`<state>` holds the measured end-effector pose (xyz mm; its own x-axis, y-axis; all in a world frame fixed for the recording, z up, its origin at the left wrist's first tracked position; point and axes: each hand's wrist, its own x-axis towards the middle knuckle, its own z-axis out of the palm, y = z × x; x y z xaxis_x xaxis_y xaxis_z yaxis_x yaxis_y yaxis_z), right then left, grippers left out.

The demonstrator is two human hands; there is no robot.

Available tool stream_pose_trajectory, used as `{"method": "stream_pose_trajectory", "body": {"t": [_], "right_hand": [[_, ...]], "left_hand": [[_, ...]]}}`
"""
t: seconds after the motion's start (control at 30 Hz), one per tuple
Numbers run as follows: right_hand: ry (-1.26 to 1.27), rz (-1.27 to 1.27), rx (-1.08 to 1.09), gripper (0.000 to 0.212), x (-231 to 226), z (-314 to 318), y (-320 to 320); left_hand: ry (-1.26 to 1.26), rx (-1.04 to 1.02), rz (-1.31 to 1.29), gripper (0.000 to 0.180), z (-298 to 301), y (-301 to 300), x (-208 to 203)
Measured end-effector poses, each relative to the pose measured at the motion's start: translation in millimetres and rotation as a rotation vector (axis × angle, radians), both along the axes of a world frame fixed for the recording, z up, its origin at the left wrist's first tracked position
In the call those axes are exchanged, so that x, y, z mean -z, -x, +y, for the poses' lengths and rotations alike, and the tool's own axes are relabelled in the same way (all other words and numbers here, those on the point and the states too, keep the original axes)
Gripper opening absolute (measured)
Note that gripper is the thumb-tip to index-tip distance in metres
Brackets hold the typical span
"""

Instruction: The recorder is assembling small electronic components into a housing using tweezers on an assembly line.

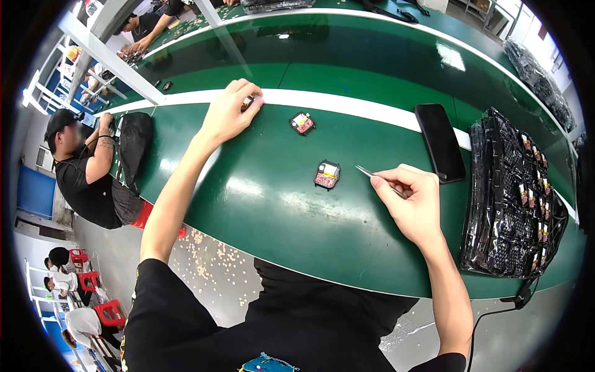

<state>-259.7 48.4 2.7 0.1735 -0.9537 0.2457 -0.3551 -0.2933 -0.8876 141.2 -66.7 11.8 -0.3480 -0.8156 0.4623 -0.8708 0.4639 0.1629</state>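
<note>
My left hand is closed around a small watch-like module, mostly hidden by the fingers, at the white strip along the far side of the green table. In my right hand I grip metal tweezers, their tips pointing left and away from me. Two open square watch modules lie on the table between my hands. The farther module is right of my left hand. The nearer module, with a pale rectangle and pinkish-red parts inside a black frame, sits left of the tweezers, apart from them.
A black smartphone lies beyond my right hand. Right of it stands a stack of black plastic trays holding several modules, with a black cable near its front. A co-worker sits at left beside a black bag.
</note>
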Motion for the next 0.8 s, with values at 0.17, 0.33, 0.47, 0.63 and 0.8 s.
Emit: {"method": "stream_pose_trajectory", "body": {"t": [0.17, 0.33, 0.47, 0.63, 0.8], "right_hand": [[-0.019, -0.044, 0.045, 0.012, 8.4, -3.2, -2.5], [-0.141, -0.149, 0.060, 0.009, 6.2, -1.5, 0.9], [-0.137, -0.132, 0.073, 0.009, 6.8, -1.9, 1.5], [-0.140, -0.169, 0.076, 0.010, 6.6, -2.0, 2.8], [-0.125, -0.145, 0.077, 0.008, 6.9, -5.1, 2.4]], "left_hand": [[-0.007, 0.262, 0.100, 0.036, 52.0, 48.8, -5.8], [-0.217, 0.616, -0.007, 0.065, 86.6, 109.4, -11.7], [-0.258, 0.628, 0.141, 0.062, 77.4, 113.4, 7.6], [-0.324, 0.622, 0.051, 0.069, 72.0, 116.5, 3.8], [-0.412, 0.720, 0.192, 0.067, 62.2, 104.2, 11.2]]}}
